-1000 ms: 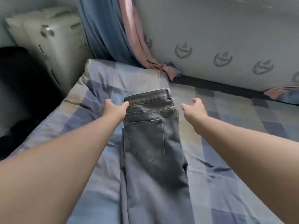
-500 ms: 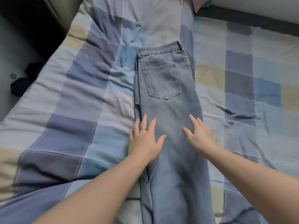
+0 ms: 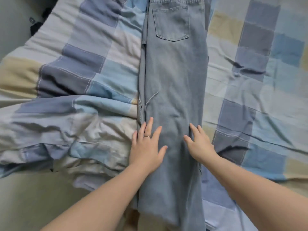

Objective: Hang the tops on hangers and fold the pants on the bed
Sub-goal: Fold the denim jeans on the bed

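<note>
Pants lie long and flat on the bed, one leg on the other. My left hand and right hand press on them, both spread wide. They look thick but floppy, so I would grab the bottom ends.

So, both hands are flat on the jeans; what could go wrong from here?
The lower layer peeks out along the left edge of the jeans, so the fold may end uneven. The bed cover is bunched beside the left hand; pushing could wrinkle the denim. The right hand sits at the other edge and might drag the top layer askew.
</note>
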### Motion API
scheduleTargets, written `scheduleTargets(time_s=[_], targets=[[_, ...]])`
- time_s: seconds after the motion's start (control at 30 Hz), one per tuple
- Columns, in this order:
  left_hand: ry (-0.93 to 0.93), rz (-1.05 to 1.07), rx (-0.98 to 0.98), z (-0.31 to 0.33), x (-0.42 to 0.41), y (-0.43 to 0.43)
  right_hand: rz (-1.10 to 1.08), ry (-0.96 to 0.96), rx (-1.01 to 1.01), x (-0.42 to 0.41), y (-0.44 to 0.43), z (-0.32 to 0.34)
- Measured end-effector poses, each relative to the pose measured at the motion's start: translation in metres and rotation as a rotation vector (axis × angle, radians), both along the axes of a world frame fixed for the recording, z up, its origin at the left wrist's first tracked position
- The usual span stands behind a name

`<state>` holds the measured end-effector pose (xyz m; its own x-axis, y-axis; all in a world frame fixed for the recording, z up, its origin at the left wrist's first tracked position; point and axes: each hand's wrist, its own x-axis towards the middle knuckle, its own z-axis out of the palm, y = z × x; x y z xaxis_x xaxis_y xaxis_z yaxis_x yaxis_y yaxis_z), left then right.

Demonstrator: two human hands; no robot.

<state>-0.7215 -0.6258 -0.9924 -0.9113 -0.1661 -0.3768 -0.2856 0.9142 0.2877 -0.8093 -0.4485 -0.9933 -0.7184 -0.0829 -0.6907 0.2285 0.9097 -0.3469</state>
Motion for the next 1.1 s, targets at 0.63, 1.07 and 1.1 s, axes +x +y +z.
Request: scheduleTargets(time_s=[0.63, 1.07, 1.1], targets=[[0.096, 0.790, 0.385, -0.064, 0.215, 0.078, -0.257, 0.077, -0.264, 0.218, 0.100, -0.059], [0.085, 0.823, 0.444, -0.061, 0.237, 0.062, -0.560, -0.125, -0.420, 0.248, 0.107, -0.058], [0.058, 0.822, 0.448, -0.060, 0.240, 0.063, -0.553, -0.159, -0.431, 0.252, 0.109, -0.058]])
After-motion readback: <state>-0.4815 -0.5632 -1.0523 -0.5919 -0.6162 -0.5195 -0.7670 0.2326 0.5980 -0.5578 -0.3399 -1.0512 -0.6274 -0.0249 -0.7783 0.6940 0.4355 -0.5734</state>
